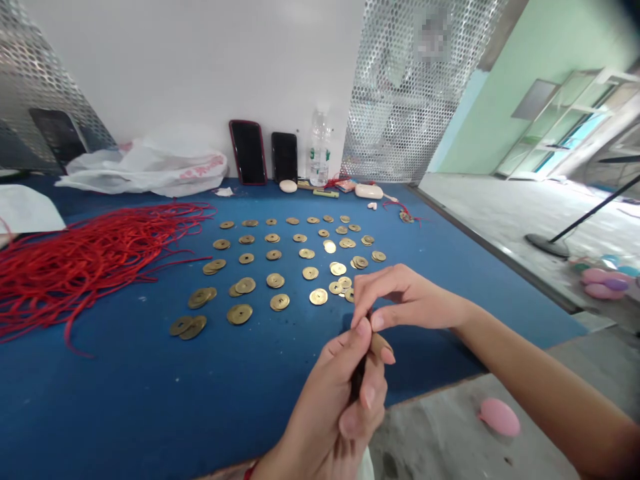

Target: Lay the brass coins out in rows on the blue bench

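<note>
My left hand [345, 393] is raised over the front edge of the blue table [125, 393], its fingers curled and thumb pressed in. A tan wrap [381, 345] covers part of one of its fingers. My right hand [410, 300] reaches in from the right, and its fingertips pinch together against the left thumb tip. Something small and dark shows between the fingertips, too hidden to name. Just beyond the hands lie rows of brass coins [319, 297] with square holes, many in small overlapping piles. The nearest pile [345, 285] partly disappears behind my right hand.
Red cords [100, 257] are heaped at the left. Along the back stand a white plastic bag [150, 167], two phones [249, 152], a clear bottle [319, 150] and a white case [369, 191]. A coin with red cord [407, 217] lies far right. A pink balloon [501, 417] is on the floor.
</note>
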The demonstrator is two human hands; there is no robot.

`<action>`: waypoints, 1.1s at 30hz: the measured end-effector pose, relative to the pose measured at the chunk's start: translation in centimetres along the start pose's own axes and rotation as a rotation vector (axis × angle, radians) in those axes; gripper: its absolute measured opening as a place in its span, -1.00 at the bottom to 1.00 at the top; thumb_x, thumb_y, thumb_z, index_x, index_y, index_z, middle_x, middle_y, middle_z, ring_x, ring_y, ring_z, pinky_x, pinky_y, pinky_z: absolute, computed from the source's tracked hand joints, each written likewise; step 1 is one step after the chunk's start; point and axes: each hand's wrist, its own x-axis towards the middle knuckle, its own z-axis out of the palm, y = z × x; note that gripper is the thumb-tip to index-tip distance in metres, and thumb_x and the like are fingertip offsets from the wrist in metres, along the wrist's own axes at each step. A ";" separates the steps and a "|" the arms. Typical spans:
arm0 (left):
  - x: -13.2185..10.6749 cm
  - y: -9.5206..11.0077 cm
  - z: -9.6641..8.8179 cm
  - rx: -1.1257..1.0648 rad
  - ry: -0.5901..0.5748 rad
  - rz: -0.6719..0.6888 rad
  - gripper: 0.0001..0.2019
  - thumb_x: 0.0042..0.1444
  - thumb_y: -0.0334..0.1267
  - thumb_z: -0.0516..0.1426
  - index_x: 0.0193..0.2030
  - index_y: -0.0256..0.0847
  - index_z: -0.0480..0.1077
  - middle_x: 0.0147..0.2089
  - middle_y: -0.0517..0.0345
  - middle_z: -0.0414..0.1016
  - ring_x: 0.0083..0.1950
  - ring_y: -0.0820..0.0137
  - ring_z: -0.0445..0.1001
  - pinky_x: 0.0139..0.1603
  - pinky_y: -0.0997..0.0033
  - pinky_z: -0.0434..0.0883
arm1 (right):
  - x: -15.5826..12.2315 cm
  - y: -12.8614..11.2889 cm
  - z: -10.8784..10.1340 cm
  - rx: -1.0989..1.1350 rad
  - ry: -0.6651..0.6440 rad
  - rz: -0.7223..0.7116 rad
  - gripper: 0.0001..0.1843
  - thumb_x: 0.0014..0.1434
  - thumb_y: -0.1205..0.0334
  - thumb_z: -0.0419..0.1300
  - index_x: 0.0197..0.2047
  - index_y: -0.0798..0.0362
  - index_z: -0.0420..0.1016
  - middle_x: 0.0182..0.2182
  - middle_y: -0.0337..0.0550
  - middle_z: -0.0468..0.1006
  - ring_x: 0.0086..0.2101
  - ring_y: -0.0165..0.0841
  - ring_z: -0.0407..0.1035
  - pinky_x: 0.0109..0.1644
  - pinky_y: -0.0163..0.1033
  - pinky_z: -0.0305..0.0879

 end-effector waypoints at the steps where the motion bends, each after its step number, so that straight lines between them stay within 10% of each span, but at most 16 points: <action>1: 0.0 0.0 0.0 -0.027 -0.005 0.004 -0.59 0.31 -0.19 -0.03 -0.47 -0.33 0.45 -0.76 0.35 0.19 -0.80 0.75 -0.14 -0.79 0.74 -0.08 | 0.0 0.1 0.1 -0.021 0.037 0.002 -0.85 0.17 0.23 0.25 -0.24 0.11 0.59 -0.40 -0.18 0.52 -0.35 -0.44 0.35 -0.24 -0.31 0.27; 7: 0.3 0.2 -0.5 -0.259 -0.043 0.079 -0.62 0.31 -0.34 -0.11 -0.34 -0.38 0.48 -0.61 0.25 0.33 -0.74 0.74 0.09 -0.76 0.75 0.03 | -0.2 1.0 -0.6 -0.419 0.453 0.240 -0.76 0.19 0.13 0.20 -0.41 0.10 0.52 -0.53 -0.26 0.47 -0.50 -0.49 0.25 -0.40 -0.34 0.15; 16: 0.6 0.5 0.1 -0.346 0.159 0.077 -0.62 0.25 -0.42 -0.11 0.15 -0.33 0.32 -0.01 -0.03 0.59 -0.08 0.35 0.59 -0.23 0.49 0.53 | -0.6 3.4 -2.6 -0.587 0.381 0.476 -0.76 0.13 0.13 0.21 -0.48 0.10 0.47 -0.59 -0.29 0.45 -0.55 -0.49 0.20 -0.42 -0.34 0.07; 26: 1.0 0.1 0.1 -0.317 0.076 0.161 -0.55 0.29 -0.21 -0.16 0.23 -0.31 0.24 0.17 0.01 0.47 0.15 0.35 0.46 0.24 0.38 0.33 | -0.8 0.9 -2.3 -0.609 0.717 0.278 -0.76 0.18 0.10 0.19 -0.36 0.11 0.48 -0.53 -0.27 0.44 -0.53 -0.50 0.17 -0.42 -0.33 0.12; 33: 1.0 -0.3 -0.3 -0.159 0.131 0.251 -0.60 0.27 -0.20 -0.14 -0.05 -0.19 0.50 0.18 -0.03 0.46 0.24 0.33 0.36 0.18 0.31 0.37 | -1.6 -1.5 2.0 -0.352 0.197 0.244 -0.73 0.11 0.14 0.30 -0.11 0.01 0.52 -0.24 -0.18 0.43 -0.25 -0.40 0.32 -0.19 -0.31 0.30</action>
